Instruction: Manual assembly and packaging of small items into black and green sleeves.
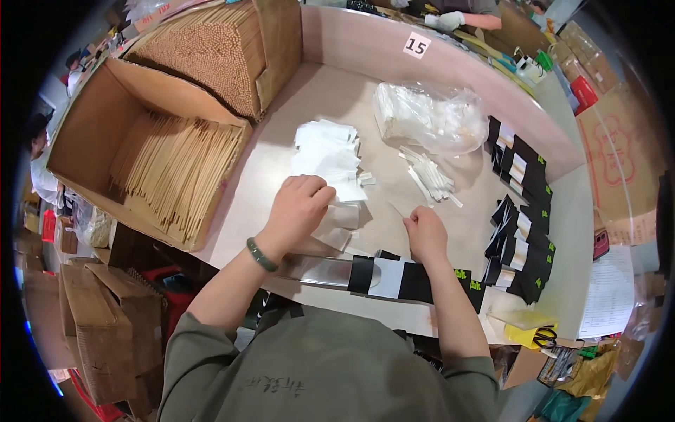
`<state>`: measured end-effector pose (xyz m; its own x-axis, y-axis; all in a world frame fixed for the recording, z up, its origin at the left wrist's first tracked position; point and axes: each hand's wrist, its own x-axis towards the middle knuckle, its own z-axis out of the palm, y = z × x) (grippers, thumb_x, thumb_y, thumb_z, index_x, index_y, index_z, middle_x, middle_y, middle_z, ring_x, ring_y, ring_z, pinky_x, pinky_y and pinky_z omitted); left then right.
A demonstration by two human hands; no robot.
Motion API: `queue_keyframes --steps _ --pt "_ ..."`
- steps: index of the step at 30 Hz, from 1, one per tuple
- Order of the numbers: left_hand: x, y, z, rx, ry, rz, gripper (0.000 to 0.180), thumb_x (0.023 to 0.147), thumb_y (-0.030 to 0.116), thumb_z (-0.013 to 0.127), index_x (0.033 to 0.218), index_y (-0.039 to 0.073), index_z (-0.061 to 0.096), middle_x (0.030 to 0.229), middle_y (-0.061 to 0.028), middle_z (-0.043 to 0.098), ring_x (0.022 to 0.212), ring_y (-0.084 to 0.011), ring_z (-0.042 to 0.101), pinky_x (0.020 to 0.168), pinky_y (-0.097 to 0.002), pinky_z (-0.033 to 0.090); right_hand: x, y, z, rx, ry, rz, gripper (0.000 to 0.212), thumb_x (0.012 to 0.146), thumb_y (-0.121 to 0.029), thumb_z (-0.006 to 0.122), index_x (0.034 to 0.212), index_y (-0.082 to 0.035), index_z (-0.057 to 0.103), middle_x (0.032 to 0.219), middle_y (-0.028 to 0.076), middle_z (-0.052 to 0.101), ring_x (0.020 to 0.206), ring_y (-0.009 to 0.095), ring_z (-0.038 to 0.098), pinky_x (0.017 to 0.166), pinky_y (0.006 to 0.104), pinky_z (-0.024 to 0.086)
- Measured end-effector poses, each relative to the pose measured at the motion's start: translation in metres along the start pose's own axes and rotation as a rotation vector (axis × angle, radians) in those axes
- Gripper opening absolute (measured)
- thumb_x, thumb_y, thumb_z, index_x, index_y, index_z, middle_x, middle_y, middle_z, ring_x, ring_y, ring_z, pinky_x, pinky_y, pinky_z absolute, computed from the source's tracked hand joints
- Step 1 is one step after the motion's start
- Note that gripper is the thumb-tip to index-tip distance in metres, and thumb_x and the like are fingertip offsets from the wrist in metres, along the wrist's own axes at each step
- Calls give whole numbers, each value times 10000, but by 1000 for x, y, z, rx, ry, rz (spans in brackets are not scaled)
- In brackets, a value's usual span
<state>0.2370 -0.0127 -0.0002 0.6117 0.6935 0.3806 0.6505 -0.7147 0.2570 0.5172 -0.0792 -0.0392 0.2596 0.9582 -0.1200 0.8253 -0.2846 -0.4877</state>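
My left hand [298, 213], with a green bangle [261, 255] on its wrist, is closed at the near edge of a loose pile of white paper slips [328, 151]. Whatever its fingers hold, if anything, is hidden. To the right, my right hand [427, 233] pinches a thin white strip [398, 209] that points up and left. Beyond that hand lies a small heap of similar white strips [430, 176]. In front of me, a long clear sleeve [316, 271] runs into a black and white wrapper [387, 277] with green print; my right forearm crosses above it.
Thin wooden sticks [179, 172] fill an open carton [77, 158] at left, with a packed carton of sticks [204, 60] behind. A clear plastic bag [443, 116] lies at the back. Folded black wrappers [524, 246] line the right side. Yellow-handled scissors [544, 337] hang by the near-right corner.
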Motion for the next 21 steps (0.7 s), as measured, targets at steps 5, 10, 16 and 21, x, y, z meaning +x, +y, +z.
queue_keyframes --steps 5,10,16,21 --pt "-26 -18 -7 -40 -48 165 255 726 92 693 963 92 600 1086 -71 622 1044 -276 597 930 -385 461 -9 4 6 190 161 -94 159 863 -158 681 889 -9 630 831 149 626 772 309 624 697 383 500" --pt "-49 -30 -58 47 68 20 243 809 110 713 1039 80 642 1128 -114 634 1018 -308 618 899 -418 495 -3 -50 5 319 184 -478 98 858 -119 675 880 -25 658 806 127 621 743 279 623 668 364 502" --pt "-132 -168 -101 408 87 -719 154 880 149 639 999 55 661 976 -182 668 894 -371 651 763 -456 524 25 -81 48 -49 -81 -877 73 810 -131 671 815 -61 648 802 126 616 784 328 614 659 432 497" --pt "-145 -168 -96 314 -97 -854 176 883 220 628 934 52 618 855 -186 662 868 -379 643 744 -466 511 -10 -98 20 71 -232 -557 100 797 -134 623 756 -50 588 768 128 595 767 336 606 653 438 495"
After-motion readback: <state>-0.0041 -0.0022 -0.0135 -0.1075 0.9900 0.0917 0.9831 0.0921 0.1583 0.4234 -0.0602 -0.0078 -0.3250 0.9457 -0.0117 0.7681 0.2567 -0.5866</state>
